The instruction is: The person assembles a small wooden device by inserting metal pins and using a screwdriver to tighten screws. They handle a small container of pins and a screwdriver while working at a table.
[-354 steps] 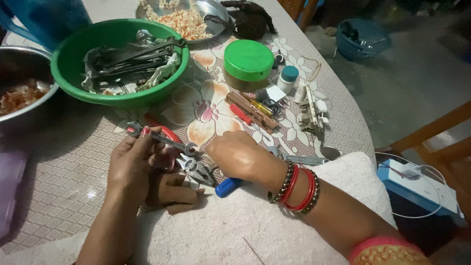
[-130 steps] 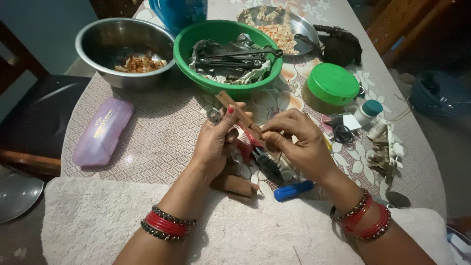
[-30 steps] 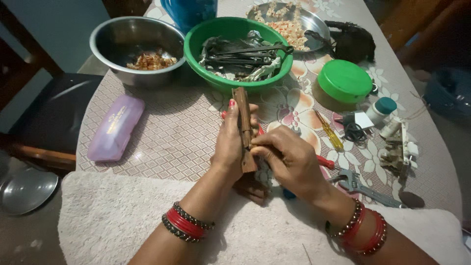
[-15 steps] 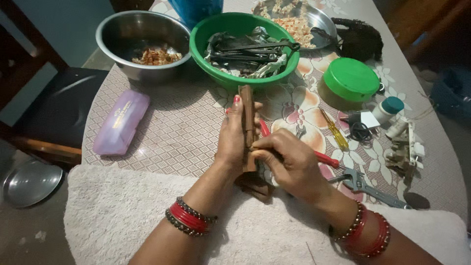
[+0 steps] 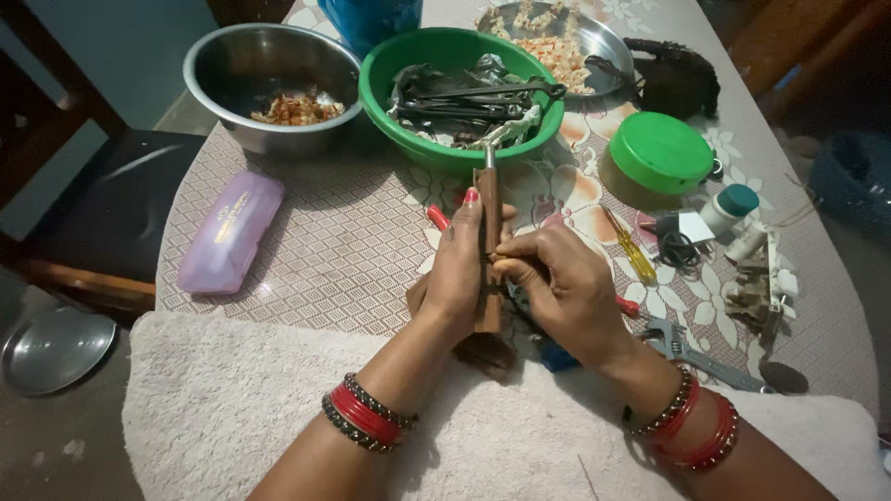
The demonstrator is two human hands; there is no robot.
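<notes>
Both your hands close on a brown wooden handle at frame centre.

Your left hand point(image 5: 457, 274) wraps the wooden handle point(image 5: 487, 250) upright, fingers curled shut around it; your right hand point(image 5: 557, 288) pinches its middle with closed fingertips. Its metal tip points up toward the green bowl point(image 5: 390, 83), above centre. A yellow screwdriver point(image 5: 629, 246) lies right of your hands.

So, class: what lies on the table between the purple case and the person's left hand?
In the head view, nothing: only bare patterned tablecloth runs from the purple case to the left hand, which grips a brown wooden handle.
</notes>
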